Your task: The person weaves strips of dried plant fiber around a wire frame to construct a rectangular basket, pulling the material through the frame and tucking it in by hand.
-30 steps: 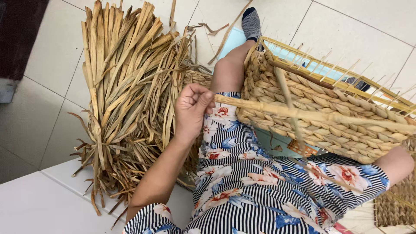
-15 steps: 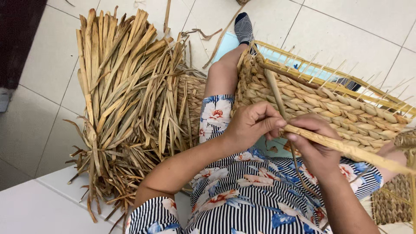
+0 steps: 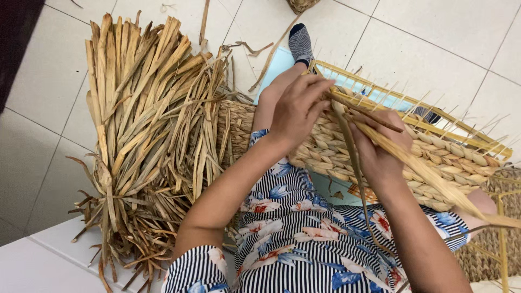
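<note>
Head view: left hand [image 3: 297,111] and right hand [image 3: 380,146] pinch a dried-leaf strand [image 3: 434,179] at the half-woven basket [image 3: 347,152] rim, keeping it taut for weaving.

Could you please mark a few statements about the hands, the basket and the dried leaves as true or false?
1. The left hand is at the rim of the woven basket. True.
2. The right hand holds a pale dried strand. True.
3. The pile of dried leaves lies on the person's right. False: it lies on their left.
4. The floor is dark wood. False: pale tiles.
</note>
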